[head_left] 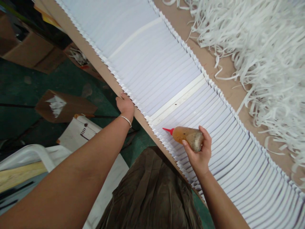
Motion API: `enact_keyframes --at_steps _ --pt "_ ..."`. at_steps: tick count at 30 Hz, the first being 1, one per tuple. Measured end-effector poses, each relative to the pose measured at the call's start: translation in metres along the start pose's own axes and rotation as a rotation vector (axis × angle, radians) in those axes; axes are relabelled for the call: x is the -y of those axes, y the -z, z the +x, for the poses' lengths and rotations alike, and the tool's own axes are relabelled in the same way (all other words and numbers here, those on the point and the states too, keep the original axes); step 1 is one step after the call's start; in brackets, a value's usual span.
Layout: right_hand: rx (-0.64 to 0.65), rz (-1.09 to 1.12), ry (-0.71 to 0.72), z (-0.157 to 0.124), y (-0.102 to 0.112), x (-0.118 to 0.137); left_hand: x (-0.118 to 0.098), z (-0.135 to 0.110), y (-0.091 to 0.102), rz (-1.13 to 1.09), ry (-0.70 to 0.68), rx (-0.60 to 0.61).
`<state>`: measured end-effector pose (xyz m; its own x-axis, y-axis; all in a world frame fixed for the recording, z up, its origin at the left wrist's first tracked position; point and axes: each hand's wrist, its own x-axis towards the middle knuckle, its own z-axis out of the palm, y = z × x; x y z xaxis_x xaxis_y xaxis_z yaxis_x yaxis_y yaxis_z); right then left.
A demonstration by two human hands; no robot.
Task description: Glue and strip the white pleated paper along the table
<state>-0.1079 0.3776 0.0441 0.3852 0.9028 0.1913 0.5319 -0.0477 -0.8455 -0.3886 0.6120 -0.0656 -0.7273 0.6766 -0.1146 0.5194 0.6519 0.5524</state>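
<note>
My right hand (201,152) is closed round a glue bottle (184,136) with amber contents and a red pointed nozzle. The bottle lies nearly level, its tip pointing left just over a long row of overlapping white paper sheets (147,63). Close to the tip, a pale cream strip (178,99) crosses the row, with a small dark spot on it. At the near edge of the brown board (143,119), my left hand (125,105) is closed on the edge beside the sheets' folded ends. Some of its fingers are hidden.
A big heap of curly white paper strips (269,47) covers the board's far side. Below on the green floor (21,82) stand cardboard boxes (69,106), one holding white scraps. A white plastic chair (40,152) is at the lower left.
</note>
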Motion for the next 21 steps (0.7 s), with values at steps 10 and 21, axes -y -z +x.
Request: enact_keyframes --at_steps 10,21 --pt "-0.433 0.063 -0.016 0.117 0.052 -0.049 0.000 0.000 0.002 0.013 0.015 -0.010" --pt "-0.469 0.596 -0.314 0.217 0.049 -0.101 -0.004 0.000 0.007 0.072 0.006 -0.001"
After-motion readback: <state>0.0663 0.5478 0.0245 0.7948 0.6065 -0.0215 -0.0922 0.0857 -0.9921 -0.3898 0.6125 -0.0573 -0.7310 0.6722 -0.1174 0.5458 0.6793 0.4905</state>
